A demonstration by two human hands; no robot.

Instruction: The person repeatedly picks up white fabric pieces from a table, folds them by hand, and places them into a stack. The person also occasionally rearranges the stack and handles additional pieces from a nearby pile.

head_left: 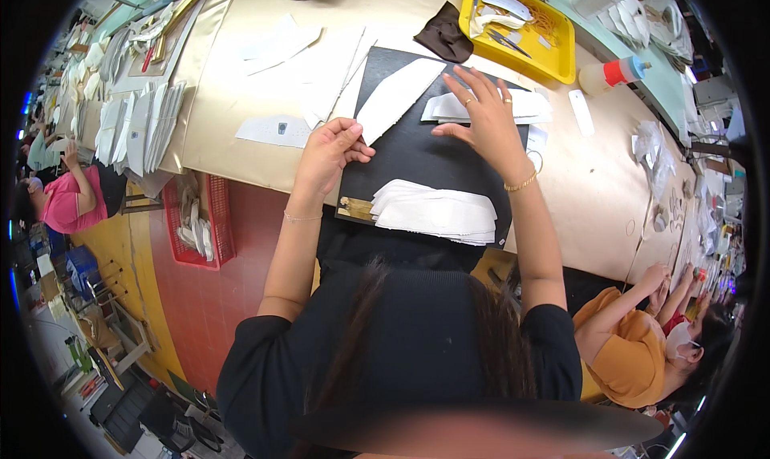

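**White tapered cut piece pinched at its near end on a black mat**

White tapered cut piece [397, 97] lies slantwise on the black rectangular mat [417, 150], its near tip pinched in the curled fingers of the left hand [330, 148]. Whether the thumb sits above or below the tip is hidden by the knuckles. The right hand [481, 110] rests flat, fingers spread and holding nothing, on a stack of white pieces [529, 106] just beyond them. Nearer the body, below both wrists, sits another white pile [437, 212]. Past the right fingertips, a yellow plastic tray [561, 54] on the tan worktop [593, 186] holds small items too tiny to make out.
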